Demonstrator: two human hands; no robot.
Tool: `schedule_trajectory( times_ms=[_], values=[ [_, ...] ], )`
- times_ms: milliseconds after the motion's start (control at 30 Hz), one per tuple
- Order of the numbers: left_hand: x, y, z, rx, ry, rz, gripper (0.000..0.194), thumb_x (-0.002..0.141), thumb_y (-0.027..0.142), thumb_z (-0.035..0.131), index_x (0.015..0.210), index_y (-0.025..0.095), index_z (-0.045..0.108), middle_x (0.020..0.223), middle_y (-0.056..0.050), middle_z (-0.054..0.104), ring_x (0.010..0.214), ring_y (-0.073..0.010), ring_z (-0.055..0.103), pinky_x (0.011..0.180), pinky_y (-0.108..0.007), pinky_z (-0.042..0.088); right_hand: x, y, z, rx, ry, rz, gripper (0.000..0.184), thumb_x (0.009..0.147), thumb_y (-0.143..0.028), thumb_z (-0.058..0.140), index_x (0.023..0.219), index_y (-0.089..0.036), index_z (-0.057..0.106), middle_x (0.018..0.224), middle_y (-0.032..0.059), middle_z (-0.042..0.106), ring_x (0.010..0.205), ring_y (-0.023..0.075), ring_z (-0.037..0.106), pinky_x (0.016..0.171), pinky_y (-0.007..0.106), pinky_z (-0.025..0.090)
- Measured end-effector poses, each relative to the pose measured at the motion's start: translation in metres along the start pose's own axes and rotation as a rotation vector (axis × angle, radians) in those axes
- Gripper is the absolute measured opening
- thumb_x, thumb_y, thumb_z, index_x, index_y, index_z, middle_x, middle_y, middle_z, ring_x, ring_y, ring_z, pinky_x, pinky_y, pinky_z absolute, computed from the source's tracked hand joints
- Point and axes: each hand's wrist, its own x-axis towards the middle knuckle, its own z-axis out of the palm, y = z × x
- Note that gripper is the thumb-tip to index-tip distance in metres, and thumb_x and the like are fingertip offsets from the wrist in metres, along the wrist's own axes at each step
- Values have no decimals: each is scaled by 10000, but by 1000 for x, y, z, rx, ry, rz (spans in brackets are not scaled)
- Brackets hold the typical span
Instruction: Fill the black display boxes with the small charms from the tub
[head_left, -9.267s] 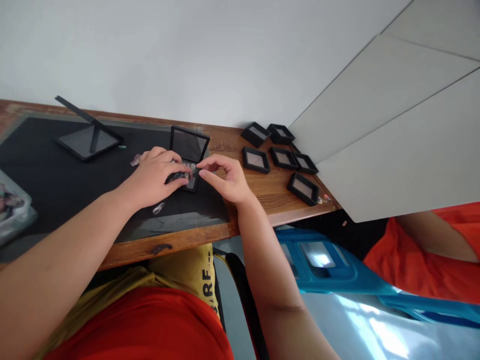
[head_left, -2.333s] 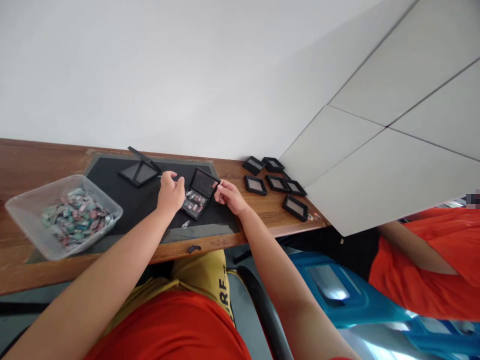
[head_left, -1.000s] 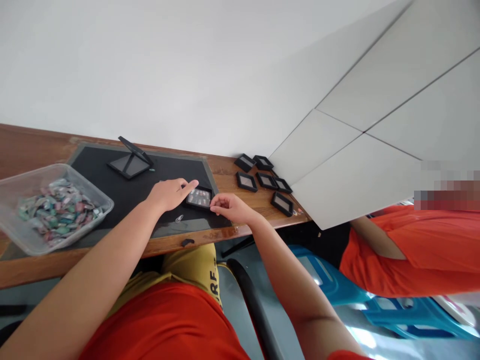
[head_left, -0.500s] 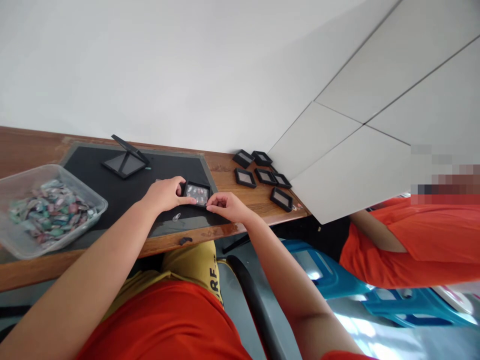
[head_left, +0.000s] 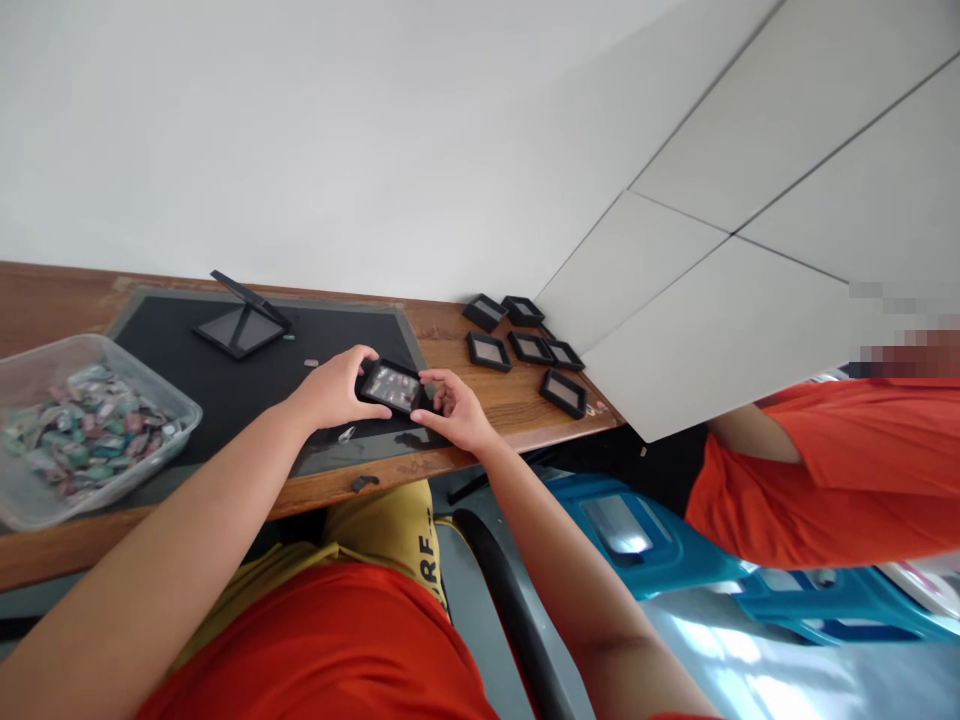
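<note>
A small black display case [head_left: 391, 385] with a clear lid and small coloured pieces inside is lifted a little above the black mat [head_left: 285, 350]. My left hand [head_left: 334, 385] grips its left edge, fingers curled around it. My right hand [head_left: 454, 408] pinches its right edge. The case is closed and tilted slightly. A tiny clear piece [head_left: 346, 434] lies on the mat just below my left hand.
An open black case [head_left: 240, 320] stands at the mat's far side. A clear plastic tub [head_left: 30, 500] of coloured pieces sits at the left. Several closed black cases [head_left: 525, 345] lie on the wooden table [head_left: 517, 405] to the right. A person in orange [head_left: 825, 470] sits at the right beside blue stools [head_left: 637, 530].
The case's lid was shut over the pieces, pressed down on the mat, and both hands have now picked the closed case up slightly. The camera shifted a little.
</note>
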Motion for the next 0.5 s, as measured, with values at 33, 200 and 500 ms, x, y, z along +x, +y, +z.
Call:
schedule_trajectory(
  times_ms=[33, 200, 500],
  values=[
    [1, 0, 2, -29, -4, 15, 944, 648, 527, 928, 1448, 232, 523, 1461, -169, 650, 1262, -373, 675, 1036, -481, 554, -1, 0, 0, -20, 3, -5, 683, 704, -487, 943, 1287, -247, 681, 1173, 60, 673, 688, 105, 469, 627, 269, 428],
    [4, -5, 7, -105, -32, 93, 1048, 686, 484, 900, 1579, 190, 435, 1582, -209, 570, 1418, -408, 570, 1190, -559, 456, 0, 2, 0, -91, 25, -38, 1074, 588, -481, 1018, 1533, -279, 549, 1443, 137, 613, 796, 146, 531, 734, 315, 516],
    [8, 5, 1, -27, -20, 112, 1155, 585, 475, 986, 1567, 165, 462, 1514, -217, 605, 1398, -441, 532, 1218, -621, 372, 13, 4, -9, -59, -104, 58, 1261, 608, -456, 977, 1688, -282, 351, 1552, 169, 594, 594, 53, 443, 534, 265, 422]
  ],
)
